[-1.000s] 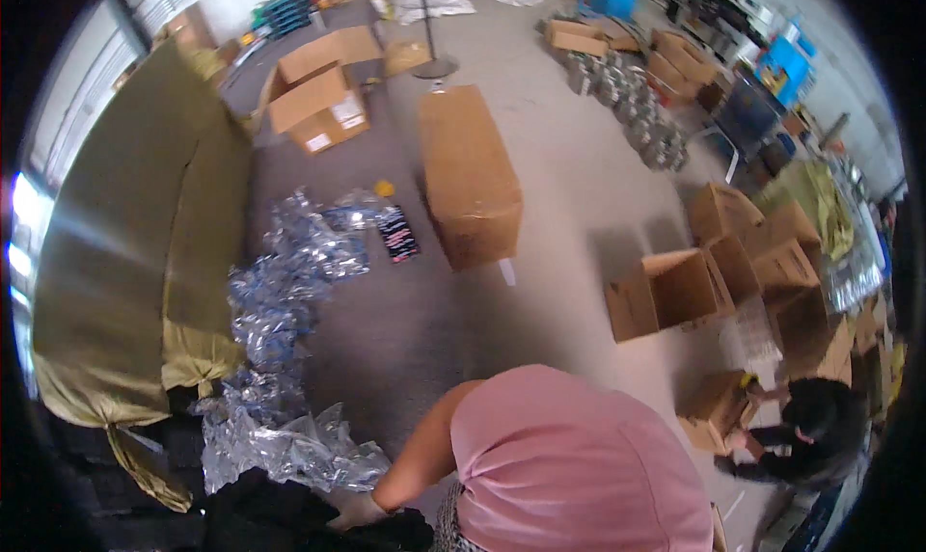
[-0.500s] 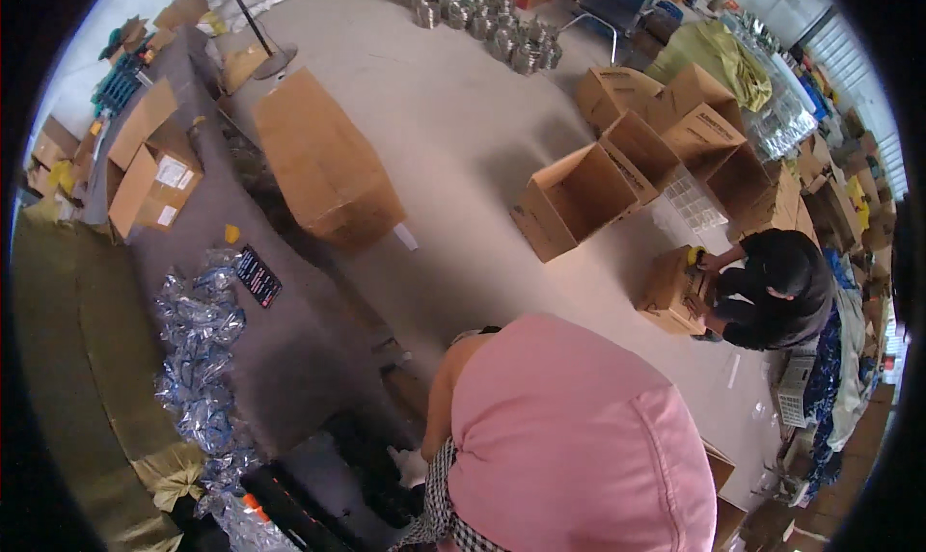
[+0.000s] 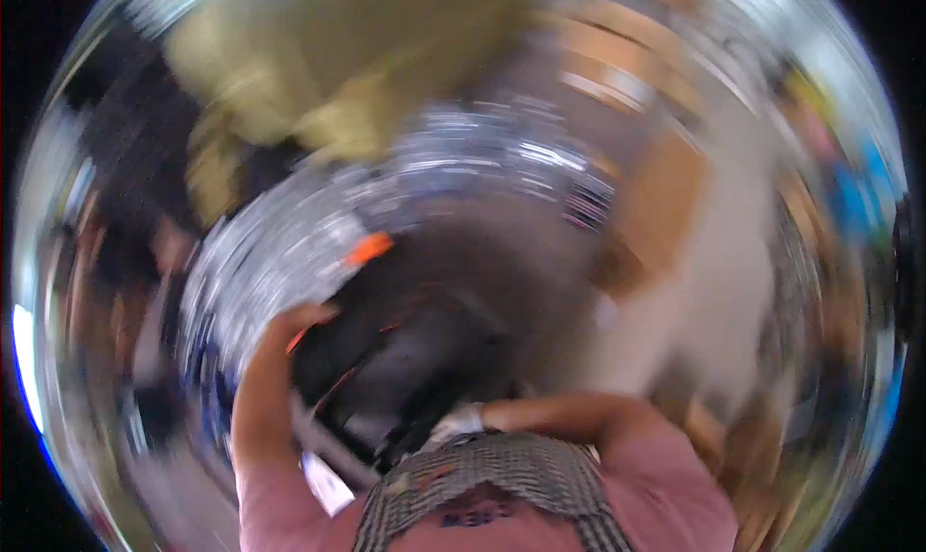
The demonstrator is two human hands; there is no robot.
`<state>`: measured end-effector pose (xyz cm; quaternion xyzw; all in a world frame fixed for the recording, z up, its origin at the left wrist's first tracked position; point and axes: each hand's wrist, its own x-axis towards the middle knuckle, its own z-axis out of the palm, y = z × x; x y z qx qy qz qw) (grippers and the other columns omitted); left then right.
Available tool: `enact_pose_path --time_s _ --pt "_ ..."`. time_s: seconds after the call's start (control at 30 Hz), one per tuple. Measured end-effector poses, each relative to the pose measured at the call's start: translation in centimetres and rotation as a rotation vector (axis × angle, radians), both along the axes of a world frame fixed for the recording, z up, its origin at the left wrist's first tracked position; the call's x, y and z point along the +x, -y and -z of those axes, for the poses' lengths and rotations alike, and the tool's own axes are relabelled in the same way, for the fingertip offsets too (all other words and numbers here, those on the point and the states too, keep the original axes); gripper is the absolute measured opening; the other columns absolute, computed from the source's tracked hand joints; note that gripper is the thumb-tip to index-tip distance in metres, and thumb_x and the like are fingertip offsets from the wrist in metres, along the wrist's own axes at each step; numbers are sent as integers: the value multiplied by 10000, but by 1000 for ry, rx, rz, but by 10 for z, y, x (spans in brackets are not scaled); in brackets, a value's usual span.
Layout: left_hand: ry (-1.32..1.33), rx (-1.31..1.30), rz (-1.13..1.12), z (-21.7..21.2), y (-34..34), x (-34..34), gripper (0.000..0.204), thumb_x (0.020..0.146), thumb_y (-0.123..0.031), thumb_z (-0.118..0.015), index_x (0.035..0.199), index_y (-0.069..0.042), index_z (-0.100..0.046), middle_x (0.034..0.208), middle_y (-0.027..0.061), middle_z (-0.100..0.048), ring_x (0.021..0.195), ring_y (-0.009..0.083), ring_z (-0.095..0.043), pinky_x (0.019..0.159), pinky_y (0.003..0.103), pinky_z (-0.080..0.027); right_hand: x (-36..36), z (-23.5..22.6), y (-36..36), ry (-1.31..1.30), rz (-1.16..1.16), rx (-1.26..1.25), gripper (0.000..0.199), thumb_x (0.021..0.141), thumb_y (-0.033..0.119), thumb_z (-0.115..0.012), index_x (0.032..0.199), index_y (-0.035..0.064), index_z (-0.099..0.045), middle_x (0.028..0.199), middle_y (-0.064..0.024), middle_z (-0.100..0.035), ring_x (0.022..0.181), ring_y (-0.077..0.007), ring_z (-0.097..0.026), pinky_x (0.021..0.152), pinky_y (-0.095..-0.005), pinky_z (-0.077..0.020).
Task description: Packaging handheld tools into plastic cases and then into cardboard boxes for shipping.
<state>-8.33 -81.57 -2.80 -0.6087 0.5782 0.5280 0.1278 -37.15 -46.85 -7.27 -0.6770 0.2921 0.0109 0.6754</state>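
Note:
Motion smears the whole head view. My left hand point(image 3: 311, 315) reaches to the left edge of a black case-like object point(image 3: 415, 345) with orange details. Its fingers are too blurred to show their hold. Near the close side of the same black object is my right hand point(image 3: 455, 425), pale as if gloved, its fingers hidden or smeared. A bright orange piece point(image 3: 368, 248) lies at the far left of the black object. Clear, shiny plastic bags point(image 3: 280, 229) with bluish contents heap up along its left and far sides.
Beyond the bags hangs or lies olive-yellow sheeting point(image 3: 386, 60). A dark printed card point(image 3: 587, 201) rests on the grey-covered table. Cardboard boxes point(image 3: 608, 55) stand at the far right, with a tall brown carton point(image 3: 656, 205) beside the table and pale floor point(image 3: 714, 292) past it.
The view has swung left toward the table, bringing the black object and bags to the middle. My left arm has come into view. The co-worker crouching by a carton is no longer distinguishable.

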Motion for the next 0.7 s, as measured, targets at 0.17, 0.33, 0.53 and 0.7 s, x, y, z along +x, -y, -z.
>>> enact_pose_path --time_s 0.17,0.33,0.53,0.7 --pt "-71 -1233 182 -125 -112 -57 665 763 -572 -696 1159 -40 -650 1074 193 -661 995 363 -623 887 436 -493 -88 -61 -6 -423 -102 -32 544 939 423 -515 1358 77 -521 1307 -124 -581 1193 -264 -538 1037 -354 -374" --pt "349 -886 -621 -113 -158 81 509 784 -507 -686 1094 -103 -670 995 153 -681 978 342 -644 855 460 -508 -110 -214 57 -520 -473 -160 391 868 244 -636 1207 48 -624 1146 -116 -673 1088 -238 -620 964 -337 -445" --pt "834 -799 -921 -23 -164 194 364 796 -292 -688 1060 -62 -590 1092 137 -634 1059 307 -610 839 421 -529 -46 -189 83 -713 -414 -1001 792 788 508 -642 1406 64 -424 1489 -246 -296 1393 -439 -228 1111 -613 -176" --pt "665 -217 -771 14 -159 209 570 852 -239 -622 1356 -48 -436 1296 189 -575 1200 312 -574 955 417 -501 -43 -184 104 -675 -385 -910 826 787 559 -612 1410 55 -409 1495 -253 -290 1392 -453 -226 1120 -611 -172"
